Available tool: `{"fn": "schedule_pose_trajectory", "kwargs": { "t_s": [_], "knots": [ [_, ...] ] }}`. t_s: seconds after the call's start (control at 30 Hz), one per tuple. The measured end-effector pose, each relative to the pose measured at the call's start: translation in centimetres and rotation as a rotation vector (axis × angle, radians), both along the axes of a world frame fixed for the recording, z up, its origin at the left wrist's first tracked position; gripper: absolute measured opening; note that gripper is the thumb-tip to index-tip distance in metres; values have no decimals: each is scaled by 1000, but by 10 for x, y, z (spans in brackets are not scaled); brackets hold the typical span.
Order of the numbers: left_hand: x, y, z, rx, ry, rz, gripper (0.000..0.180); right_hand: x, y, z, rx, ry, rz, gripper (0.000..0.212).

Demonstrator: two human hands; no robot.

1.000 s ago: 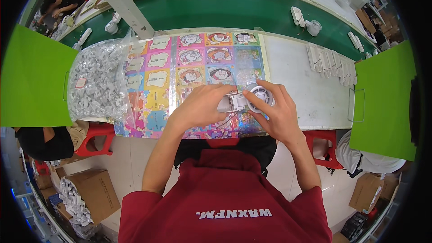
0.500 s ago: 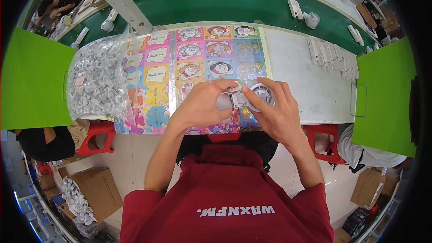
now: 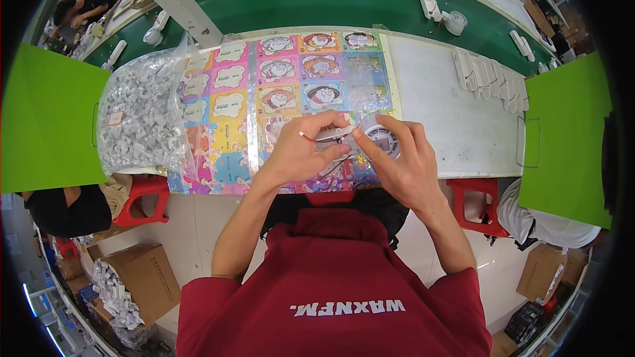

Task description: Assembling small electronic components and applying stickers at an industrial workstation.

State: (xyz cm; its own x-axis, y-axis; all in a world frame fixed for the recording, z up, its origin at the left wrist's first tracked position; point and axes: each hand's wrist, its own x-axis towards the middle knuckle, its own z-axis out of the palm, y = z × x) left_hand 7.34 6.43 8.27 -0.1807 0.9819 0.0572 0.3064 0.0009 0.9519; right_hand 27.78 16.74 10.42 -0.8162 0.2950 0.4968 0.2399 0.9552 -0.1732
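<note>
Over the printed sheet, both of my hands hold a small handheld fan in white-grey plastic. My right hand (image 3: 409, 162) is closed around its round, grilled fan head (image 3: 385, 139), with the index finger and thumb near the neck. My left hand (image 3: 299, 151) pinches the handle end, where a pale curved shell piece (image 3: 336, 133) lies under the fingers. A thin wire with a small white plug (image 3: 303, 134) pokes out beside the left fingers. A dark wire hangs below the handle. The fingers hide much of the join between handle and head.
A clear bag of small white parts (image 3: 142, 116) lies on the left, beside a colourful printed sheet (image 3: 228, 106). White handle shells (image 3: 489, 79) lie in a row at the right. Behind runs a green conveyor (image 3: 297, 3) carrying fan parts (image 3: 455, 22). Green panels (image 3: 569, 139) stand at both sides.
The fan has turned in my hands, and the white-plugged wire now shows at the left fingers. My left thumb has moved up against the handle. The conveyor's fan parts have shifted slightly left.
</note>
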Motion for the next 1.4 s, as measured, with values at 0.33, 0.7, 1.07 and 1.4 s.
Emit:
{"fn": "schedule_pose_trajectory", "kwargs": {
  "t_s": [0.33, 0.7, 1.07, 1.4],
  "knots": [
    [-6, 0, 11, -83, -85, -54, 29, 5, -9, -1, 149, 64, -21, 68],
    [-1, -1, 21, -106, 123, -101, 35, 9, -8, 2, 59, 72, 8, 78],
    [-1, -5, 36, -178, 83, -180, 35, 13, -18, 10, 133, 52, 1, 79],
    [4, -7, 40, -118, 381, -162, 29, 12, -23, 8, 103, -1, -21, 79]
  ]
}}
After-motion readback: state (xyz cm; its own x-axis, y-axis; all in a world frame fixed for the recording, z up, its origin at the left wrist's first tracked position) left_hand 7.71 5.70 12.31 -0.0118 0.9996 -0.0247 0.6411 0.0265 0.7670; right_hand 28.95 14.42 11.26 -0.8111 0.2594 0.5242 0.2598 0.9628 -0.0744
